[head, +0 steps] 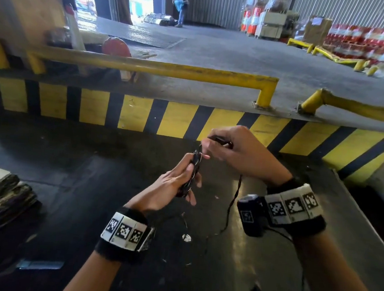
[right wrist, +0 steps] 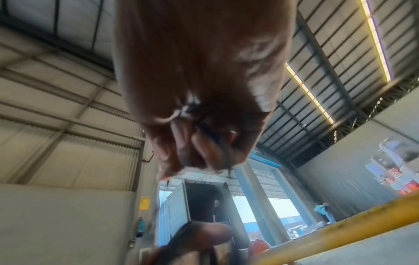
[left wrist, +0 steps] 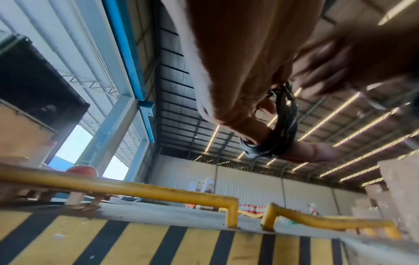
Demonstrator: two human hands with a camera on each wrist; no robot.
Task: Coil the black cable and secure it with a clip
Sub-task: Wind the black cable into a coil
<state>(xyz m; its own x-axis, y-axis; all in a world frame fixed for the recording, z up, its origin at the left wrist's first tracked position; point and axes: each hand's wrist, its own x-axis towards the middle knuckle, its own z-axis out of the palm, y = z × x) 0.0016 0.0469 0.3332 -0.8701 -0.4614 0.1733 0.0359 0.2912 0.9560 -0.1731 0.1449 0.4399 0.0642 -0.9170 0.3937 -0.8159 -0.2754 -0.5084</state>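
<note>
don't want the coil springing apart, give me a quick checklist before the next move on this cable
1. Left hand grips the coiled black cable: ok.
2. Loops bunched together in the left wrist view: ok.
3. Right hand pinches a strand at the coil's top: ok.
4. All slack wound in: not ok, a loose tail hangs to the dark work surface.
5. Clip on the coil: cannot tell.

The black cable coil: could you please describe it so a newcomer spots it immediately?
Below the yellow-and-black striped wall, over the dark platform, two hands meet. The left hand grips the black cable coil, a tight bundle of loops. Unlike the loose strand dangling beside it, it is wound.
</note>
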